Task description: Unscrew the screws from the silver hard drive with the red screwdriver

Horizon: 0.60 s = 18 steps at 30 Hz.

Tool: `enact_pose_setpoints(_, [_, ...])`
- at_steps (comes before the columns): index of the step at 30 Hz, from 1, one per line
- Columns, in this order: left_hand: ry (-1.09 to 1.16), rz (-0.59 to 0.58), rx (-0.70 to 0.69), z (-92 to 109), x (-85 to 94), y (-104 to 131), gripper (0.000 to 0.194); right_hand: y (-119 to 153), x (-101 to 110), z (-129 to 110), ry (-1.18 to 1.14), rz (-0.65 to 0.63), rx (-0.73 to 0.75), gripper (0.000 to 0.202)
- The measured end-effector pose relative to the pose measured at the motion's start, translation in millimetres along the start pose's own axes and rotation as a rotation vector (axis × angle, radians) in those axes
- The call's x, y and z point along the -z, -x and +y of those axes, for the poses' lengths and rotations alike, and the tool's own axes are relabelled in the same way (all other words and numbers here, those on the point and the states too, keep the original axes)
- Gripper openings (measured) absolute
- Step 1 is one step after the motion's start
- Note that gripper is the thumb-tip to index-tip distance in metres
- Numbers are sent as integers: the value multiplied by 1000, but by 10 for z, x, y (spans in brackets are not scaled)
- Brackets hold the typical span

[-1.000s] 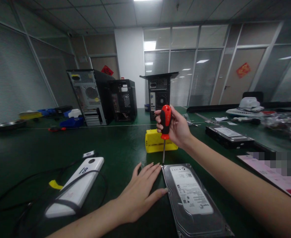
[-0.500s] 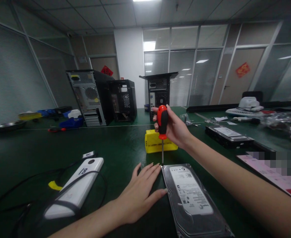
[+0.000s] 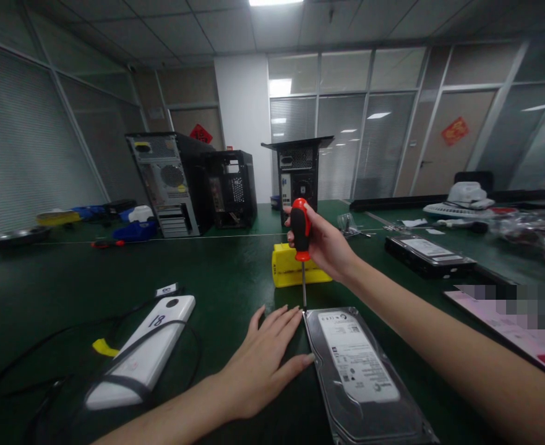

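Note:
A hard drive (image 3: 378, 346) with a white label lies flat on the green table, label side up. My right hand (image 3: 323, 241) is wrapped round the red and black handle of a screwdriver (image 3: 302, 232), which stands almost upright. Its tip meets the drive's far left corner; the screw under it is too small to make out. Flat on the table beside the drive's left edge lies my left hand (image 3: 265, 358), fingers stretched out. Its fingertips are close to the screwdriver tip, and the thumb touches the drive's side. Behind the screwdriver sits a yellow box-like object (image 3: 284, 272).
A white power bank (image 3: 142, 352) with a black cable lies at left. Computer cases (image 3: 188, 179) stand at the back. Another hard drive (image 3: 430, 254) is at right, near a pink sheet (image 3: 499, 327) and plastic bags (image 3: 527, 228). A blue object (image 3: 135, 230) lies far left.
The screwdriver's handle has turned in my right hand and leans slightly more to the left. My left hand and the hard drive have stayed in place.

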<state>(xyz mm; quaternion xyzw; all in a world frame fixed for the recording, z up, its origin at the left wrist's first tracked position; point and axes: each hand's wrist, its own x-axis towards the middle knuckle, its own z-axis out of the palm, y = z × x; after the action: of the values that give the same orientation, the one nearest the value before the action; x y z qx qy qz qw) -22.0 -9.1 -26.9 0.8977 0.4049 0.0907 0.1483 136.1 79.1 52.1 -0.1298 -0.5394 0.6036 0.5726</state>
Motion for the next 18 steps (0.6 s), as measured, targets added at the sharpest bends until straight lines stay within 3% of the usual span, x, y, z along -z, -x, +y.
enact_pose_setpoints(8, [7, -19, 15, 35, 43, -7, 65, -25, -14, 17, 69, 77, 35, 27])
enact_pose_setpoints(13, [7, 2, 6, 26, 43, 5, 64, -8, 7, 4, 7, 33, -38, 26])
enact_pose_setpoints(18, [6, -3, 6, 14, 36, 5, 63, 14, -46, -17, 68, 72, 23, 33])
